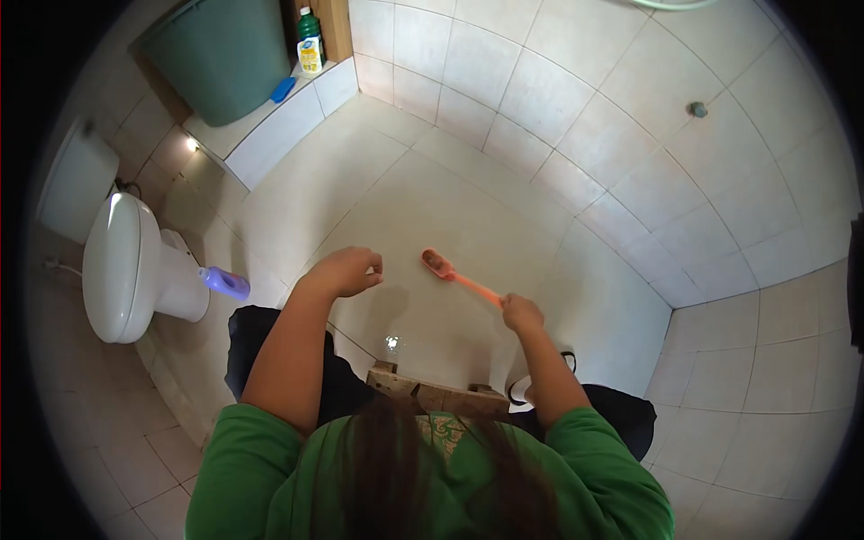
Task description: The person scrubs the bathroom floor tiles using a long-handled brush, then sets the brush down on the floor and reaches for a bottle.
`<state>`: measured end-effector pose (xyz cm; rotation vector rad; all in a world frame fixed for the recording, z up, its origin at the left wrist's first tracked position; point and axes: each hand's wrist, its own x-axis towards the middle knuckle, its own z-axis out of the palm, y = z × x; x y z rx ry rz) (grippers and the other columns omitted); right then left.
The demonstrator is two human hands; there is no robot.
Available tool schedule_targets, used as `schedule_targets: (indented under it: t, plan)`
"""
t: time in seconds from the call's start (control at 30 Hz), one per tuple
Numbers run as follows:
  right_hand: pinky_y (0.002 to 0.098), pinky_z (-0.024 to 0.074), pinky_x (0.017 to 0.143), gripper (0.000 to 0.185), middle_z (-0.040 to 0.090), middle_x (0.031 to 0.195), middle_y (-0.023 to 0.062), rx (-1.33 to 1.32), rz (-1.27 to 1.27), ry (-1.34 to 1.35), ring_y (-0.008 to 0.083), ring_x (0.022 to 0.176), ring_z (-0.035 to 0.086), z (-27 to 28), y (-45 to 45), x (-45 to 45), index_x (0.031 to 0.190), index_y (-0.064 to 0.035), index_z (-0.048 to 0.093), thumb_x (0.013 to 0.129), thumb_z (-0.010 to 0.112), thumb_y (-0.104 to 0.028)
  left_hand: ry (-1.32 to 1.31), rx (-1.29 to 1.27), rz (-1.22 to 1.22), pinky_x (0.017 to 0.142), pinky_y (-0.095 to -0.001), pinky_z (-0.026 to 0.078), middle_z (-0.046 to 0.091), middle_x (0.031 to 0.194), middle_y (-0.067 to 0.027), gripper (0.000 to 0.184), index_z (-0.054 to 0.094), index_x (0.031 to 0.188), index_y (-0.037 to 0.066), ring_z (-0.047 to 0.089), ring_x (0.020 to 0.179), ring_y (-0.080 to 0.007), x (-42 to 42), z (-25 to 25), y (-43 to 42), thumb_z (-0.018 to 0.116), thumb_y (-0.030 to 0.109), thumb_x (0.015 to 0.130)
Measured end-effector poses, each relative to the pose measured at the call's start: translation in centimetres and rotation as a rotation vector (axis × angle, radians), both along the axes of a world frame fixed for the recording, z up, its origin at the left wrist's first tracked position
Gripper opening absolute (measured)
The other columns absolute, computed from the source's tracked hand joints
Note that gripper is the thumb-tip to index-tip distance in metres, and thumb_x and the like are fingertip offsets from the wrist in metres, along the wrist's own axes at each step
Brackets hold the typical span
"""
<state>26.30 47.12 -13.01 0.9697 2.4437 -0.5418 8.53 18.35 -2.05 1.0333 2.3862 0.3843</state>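
While my right hand [523,312] grips the brush [455,275], its head pointing far left over the floor [504,202], my left hand [345,272] hangs half-curled, empty; scrubbing seems underway, what remains unclear.

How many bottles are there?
2: green bottle on the ledge beside the bucket; purple bottle on the floor by the toilet. Others could hide behind the bucket.
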Motion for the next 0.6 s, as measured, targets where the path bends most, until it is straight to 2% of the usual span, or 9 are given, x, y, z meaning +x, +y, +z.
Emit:
schedule_targets:
  t: [0.1,0.2,0.3,0.43,0.5,0.53,0.57,0.6]
  plan:
    - [0.0433,0.0434,0.085,0.038,0.053,0.114,0.0211,-0.009,0.233,-0.025,0.0327,0.103,0.054,4.4,1.5,-0.5,0.120,-0.0090,0.046,0.086,0.042,-0.024,0.018,0.023,-0.009,0.078,-0.0358,0.044,0.059,0.092,-0.0102,0.017,0.059,0.085,0.007,0.056,0.090,-0.0265,-0.2,0.9,-0.3,0.058,0.023,0.081]
    - [0.0423,0.0460,0.080,0.039,0.052,0.110,0.0259,0.107,0.414,-0.084,0.0333,0.098,0.056,8.8,-2.9,0.0,0.121,-0.0025,0.041,0.083,0.043,-0.015,0.009,0.034,0.005,0.078,-0.0357,0.044,0.059,0.092,-0.0102,0.017,0.059,0.085,0.007,0.055,0.090,-0.0264,-0.4,2.2,-0.3,0.058,0.023,0.081]
    - [0.0414,0.0469,0.078,0.040,0.057,0.106,0.0222,0.094,0.208,0.086,0.0345,0.088,0.059,5.3,-5.6,2.0,0.120,-0.0051,0.048,0.081,0.048,-0.013,0.028,0.026,0.005,0.078,-0.0357,0.045,0.059,0.092,-0.0108,0.017,0.060,0.086,0.007,0.056,0.090,-0.0264,-0.4,2.3,-0.4,0.058,0.023,0.081]
    - [0.0412,0.0446,0.085,0.028,0.059,0.105,0.0200,0.248,0.132,0.112,0.0284,0.090,0.061,-2.6,-3.1,2.1,0.105,-0.0067,0.062,0.080,0.050,-0.013,0.010,0.059,-0.052,0.077,-0.0358,0.045,0.059,0.092,-0.0114,0.018,0.060,0.088,0.007,0.057,0.090,-0.0261,0.3,2.4,0.0,0.059,0.023,0.081]
    - [0.0469,0.0362,0.091,0.025,0.061,0.102,0.0167,0.367,0.187,0.070,0.0278,0.091,0.061,-4.4,-2.8,1.8,0.100,-0.0080,0.066,0.080,0.051,-0.014,0.016,0.050,-0.081,0.077,-0.0357,0.045,0.059,0.092,-0.0114,0.018,0.060,0.088,0.007,0.057,0.090,-0.0260,0.8,2.2,-0.2,0.059,0.024,0.081]
    - [0.0527,0.0284,0.095,0.024,0.063,0.100,0.0140,0.447,0.264,0.022,0.0287,0.091,0.061,-4.7,-2.9,1.5,0.099,-0.0089,0.066,0.080,0.052,-0.014,0.019,0.049,-0.089,0.077,-0.0356,0.045,0.059,0.092,-0.0114,0.019,0.061,0.088,0.007,0.057,0.090,-0.0259,1.0,2.1,-0.3,0.059,0.024,0.081]
    - [0.0569,0.0265,0.094,0.022,0.064,0.095,0.0131,0.476,0.447,-0.081,0.0280,0.089,0.061,-5.0,-3.6,1.8,0.095,-0.0085,0.067,0.079,0.052,-0.014,0.023,0.030,-0.083,0.077,-0.0355,0.045,0.059,0.092,-0.0114,0.019,0.061,0.088,0.007,0.057,0.090,-0.0259,1.0,2.3,-0.4,0.059,0.024,0.081]
    - [0.0610,0.0246,0.094,0.020,0.065,0.091,0.0123,0.504,0.635,-0.163,0.0272,0.087,0.062,-2.9,-5.0,1.7,0.091,-0.0081,0.068,0.078,0.053,-0.014,0.019,0.007,-0.077,0.077,-0.0354,0.045,0.059,0.092,-0.0114,0.019,0.061,0.088,0.007,0.057,0.090,-0.0258,1.3,2.4,-0.6,0.059,0.024,0.081]
